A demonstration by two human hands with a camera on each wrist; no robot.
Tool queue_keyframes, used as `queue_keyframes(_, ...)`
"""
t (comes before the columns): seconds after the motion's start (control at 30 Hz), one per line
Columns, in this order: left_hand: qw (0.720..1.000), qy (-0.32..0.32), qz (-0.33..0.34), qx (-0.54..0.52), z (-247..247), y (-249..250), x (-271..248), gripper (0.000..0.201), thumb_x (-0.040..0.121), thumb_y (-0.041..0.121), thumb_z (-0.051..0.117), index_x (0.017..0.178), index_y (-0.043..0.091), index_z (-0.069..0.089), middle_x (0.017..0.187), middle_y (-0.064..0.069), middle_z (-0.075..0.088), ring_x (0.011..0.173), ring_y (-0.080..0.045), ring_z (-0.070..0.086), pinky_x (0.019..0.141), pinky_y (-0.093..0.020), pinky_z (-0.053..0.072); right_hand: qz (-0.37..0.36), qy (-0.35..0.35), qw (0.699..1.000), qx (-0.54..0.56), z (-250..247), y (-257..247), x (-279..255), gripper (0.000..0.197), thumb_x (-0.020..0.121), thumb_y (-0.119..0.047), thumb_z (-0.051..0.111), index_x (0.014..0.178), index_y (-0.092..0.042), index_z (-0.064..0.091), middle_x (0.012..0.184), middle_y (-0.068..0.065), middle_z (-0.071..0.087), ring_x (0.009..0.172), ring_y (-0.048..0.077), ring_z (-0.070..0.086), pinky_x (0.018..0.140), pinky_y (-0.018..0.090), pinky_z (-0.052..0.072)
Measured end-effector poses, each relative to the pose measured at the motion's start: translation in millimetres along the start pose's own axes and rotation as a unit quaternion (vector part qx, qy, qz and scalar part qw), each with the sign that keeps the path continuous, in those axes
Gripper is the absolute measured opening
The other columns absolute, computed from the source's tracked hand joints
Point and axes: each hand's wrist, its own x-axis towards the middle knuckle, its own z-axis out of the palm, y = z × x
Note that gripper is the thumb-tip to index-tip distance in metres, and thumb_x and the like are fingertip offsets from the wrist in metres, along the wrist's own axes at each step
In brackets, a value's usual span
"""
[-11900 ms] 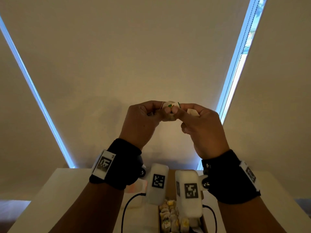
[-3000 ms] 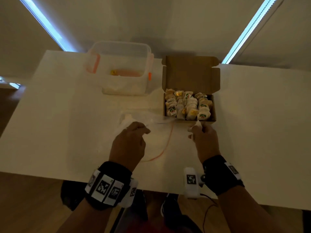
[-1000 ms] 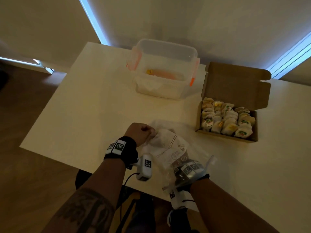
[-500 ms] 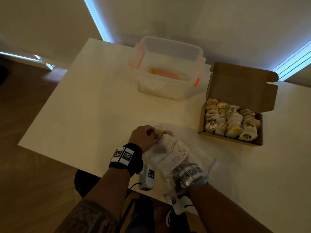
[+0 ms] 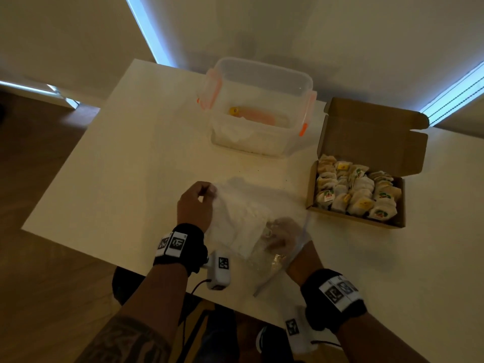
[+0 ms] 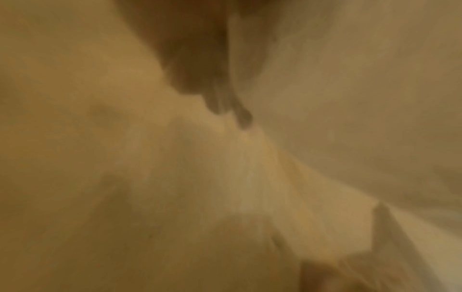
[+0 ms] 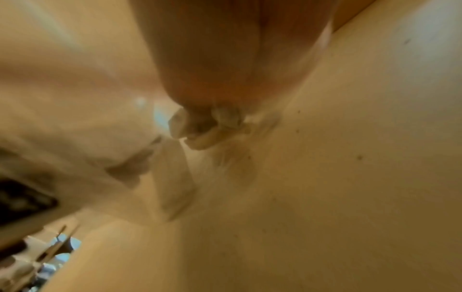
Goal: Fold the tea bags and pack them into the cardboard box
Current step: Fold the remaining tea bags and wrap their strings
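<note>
Reaching into a clear plastic bag (image 5: 243, 203) lying on the pale bench (image 5: 131, 166), with the right hand (image 5: 281, 234) sunk inside it and showing only as a blur through the film. Pinching, by the look of the right wrist view, a pale crumpled tea bag (image 7: 212, 128) between curled fingers (image 7: 200, 85), though the blur is leaving that grip short of certain. Holding down the bag's far left corner with the left hand (image 5: 195, 203), thumb and fingers closed narrowly on the plastic; showing nothing readable in the left wrist view beyond smeared film. Lying with its long axis running from that pinched far-left corner to the open mouth at the near right, so pointing the only way out back toward the person, not toward the packing. Sitting to the right of the bag and a little farther off, near but not touching it, the cardboard box (image 5: 353, 218), long axis across the bench, lid standing open on its far side and folded tea bags (image 5: 356, 189) packed in rows that are filling most of the floor. Placing the right hand nearer the box, and likely calling for a draw along the bag's axis before any fold or swing rightward. Standing behind the bag, at the far edge, a clear lidless container (image 5: 262, 68) with orange clips.
</note>
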Motion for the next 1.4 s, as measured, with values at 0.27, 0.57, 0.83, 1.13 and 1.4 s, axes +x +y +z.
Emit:
queue_keyframes(0.27, 0.992, -0.048, -0.111, -0.046, -30, -12, 17, 0.018, 0.103, 0.026, 0.059, 0.09, 0.026, 0.071, 0.087, -0.006, 0.069, 0.061, -0.021, 0.053, 0.052, -0.024, 0.044, -0.078, 0.033, 0.994, 0.064, -45, -32, -36, 0.023, 0.099, -0.016, 0.062, 0.107, -0.031, 0.077, 0.057, -0.009, 0.061, 0.051, 0.011, 0.045, 0.049, 0.023, 0.039)
queue_keyframes(0.57, 0.992, 0.02, 0.02, 0.126, -45, 17, -8, 0.05, 0.1, 0.058, 0.047, 0.138, 0.028, 0.057, 0.144, -0.005, 0.054, 0.131, -0.032, 0.051, 0.11, -0.051, 0.04, -0.063, 0.142, 0.982, 0.103, -113, -33, -70, 0.019, 0.095, -0.022, 0.063, 0.104, -0.033, 0.076, 0.056, 0.011, 0.053, 0.049, 0.009, 0.039, 0.046, 0.019, 0.037)
queue_keyframes(0.83, 0.936, -0.149, 0.21, 0.24, -50, 87, -103, 0.085, 0.071, 0.097, 0.042, 0.134, 0.04, 0.053, 0.141, 0.012, 0.042, 0.137, -0.02, 0.034, 0.104, -0.049, 0.03, -0.109, 0.165, 0.969, 0.146, -130, -65, -76, 0.016, 0.089, -0.031, 0.065, 0.094, -0.034, 0.08, 0.062, 0.019, 0.057, 0.061, 0.014, 0.049, 0.059, 0.028, 0.042)
queue_keyframes(1.13, 0.877, -0.227, 0.278, 0.319, 13, 83, -160, 0.046, 0.061, -0.016, 0.067, 0.086, 0.021, 0.056, 0.137, -0.006, 0.046, 0.102, -0.034, 0.058, 0.064, -0.037, 0.052, -0.146, 0.126, 0.973, 0.123, -110, -75, -62, 0.019, 0.1, -0.02, 0.06, 0.11, -0.029, 0.074, 0.056, -0.008, 0.063, 0.054, 0.001, 0.049, 0.054, 0.018, 0.041)
queue_keyframes(1.4, 0.896, -0.095, 0.286, 0.327, -65, 124, -112, 0.057, 0.08, -0.018, 0.059, 0.126, 0.012, 0.069, 0.133, -0.001, 0.061, 0.107, -0.029, 0.057, 0.089, -0.031, 0.043, -0.187, 0.09, 0.958, 0.196, -110, -86, -72, 0.018, 0.098, -0.023, 0.061, 0.109, -0.031, 0.073, 0.054, 0.001, 0.049, 0.047, 0.006, 0.036, 0.043, 0.02, 0.032)
